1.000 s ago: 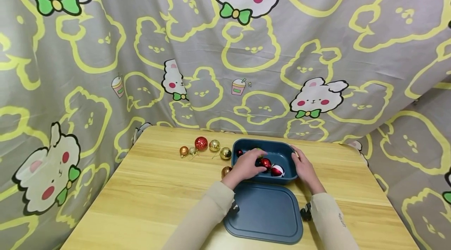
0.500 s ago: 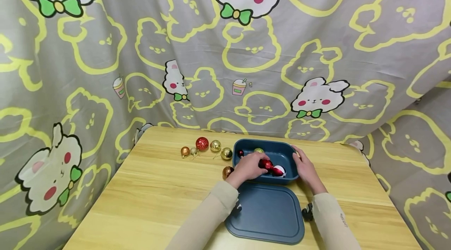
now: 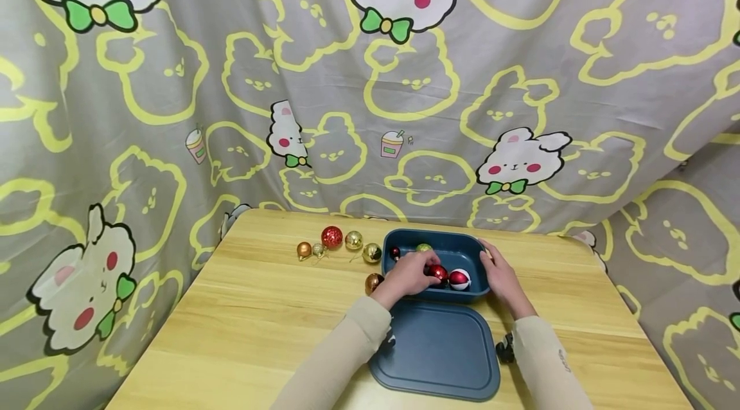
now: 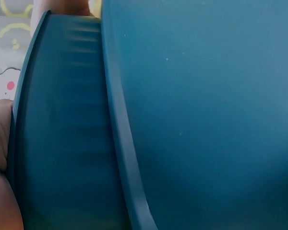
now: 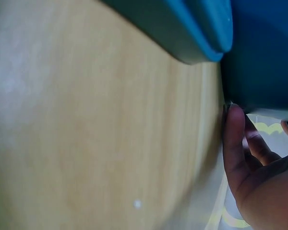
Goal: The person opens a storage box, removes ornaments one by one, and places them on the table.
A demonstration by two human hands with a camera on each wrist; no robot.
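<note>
In the head view, my left hand [image 3: 412, 274] reaches into a dark blue lunch box [image 3: 474, 249]. Its thumb and fingers pinch a shiny red Christmas ball [image 3: 440, 274]. Beside that ball lies a red-and-white one [image 3: 459, 279]. Also inside the box are a small dark red ball [image 3: 395, 252] and a yellow-green one [image 3: 424, 247]. My right hand [image 3: 502, 272] grips the box's right end at the rim; the right wrist view shows its fingers [image 5: 235, 125] against the outer wall. In the left wrist view, box and lid hide what the left fingers hold.
The blue lid [image 3: 435, 351] lies flat in front of the box. Left of the box on the wooden table [image 3: 243, 307] sit a red glitter ball [image 3: 332, 237] and several gold and copper ones, among them a copper ball [image 3: 373, 282] beside my left wrist. A patterned curtain [image 3: 335, 89] hangs behind.
My left fingers have drawn in around the red ball, which has shifted slightly toward me. The red-and-white ball has turned. My right hand stays on the box.
</note>
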